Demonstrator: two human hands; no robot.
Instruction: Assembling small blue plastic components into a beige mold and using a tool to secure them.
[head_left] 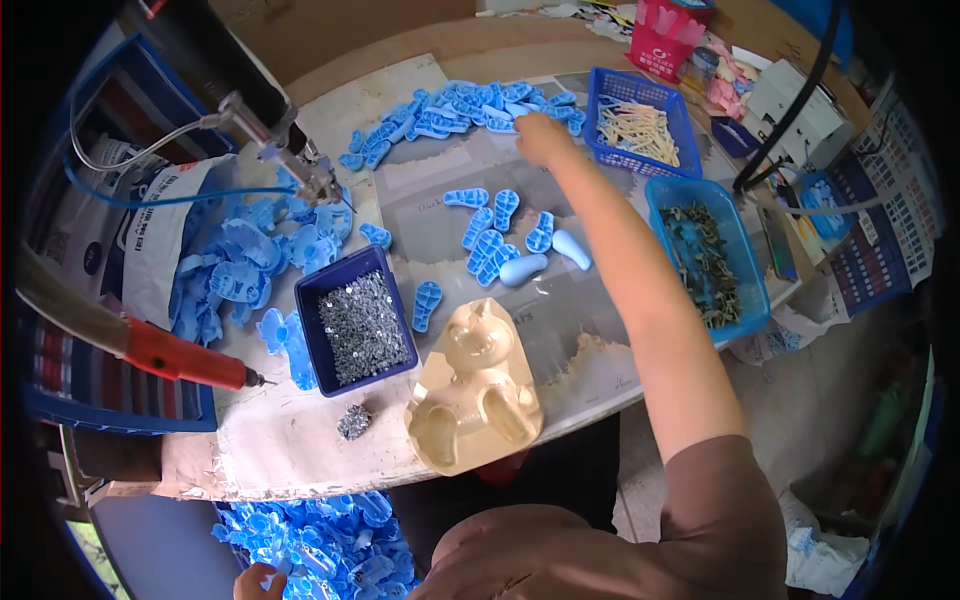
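My right hand point(545, 138) reaches to the far side of the table, its fingers curled against the near edge of a pile of blue foot-shaped plastic pieces point(455, 108). A blue piece at its fingertips seems to be pinched there, though the fingers partly hide it. At the lower edge my left hand point(260, 582) shows only in part, with curled fingers, beside a heap of blue plastic parts point(335, 545) below the table. What it holds, if anything, is hidden. Several loose blue pieces point(487, 258) lie mid-table, some ribbed side up, beyond a beige moulded fixture point(478, 345) with hollows.
A dark blue tray of small metal screws point(362, 325) sits left of the fixture. A red-bodied screwdriver point(190, 355) and a hanging black driver point(240, 70) reach in from the left. Right stand a basket of whitish sticks point(640, 132) and a blue tub of dark metal parts point(705, 265).
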